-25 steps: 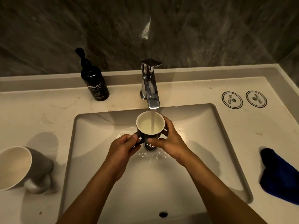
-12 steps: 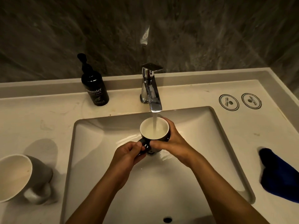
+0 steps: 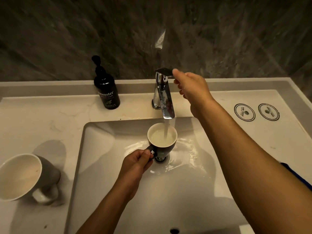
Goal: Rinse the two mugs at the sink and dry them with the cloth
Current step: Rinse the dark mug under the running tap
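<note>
now left hand (image 3: 136,163) holds dark mug (image 3: 162,142); right hand (image 3: 192,88) grips tap lever (image 3: 164,71).

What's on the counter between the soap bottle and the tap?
Nothing: in the head view the counter is bare between the soap bottle and the tap.

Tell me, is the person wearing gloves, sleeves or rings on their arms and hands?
No. The left hand and right hand are bare, with no gloves, rings or watch in sight. Both forearms are bare too, with no sleeves showing. The right hand looks wet and shiny.
</note>
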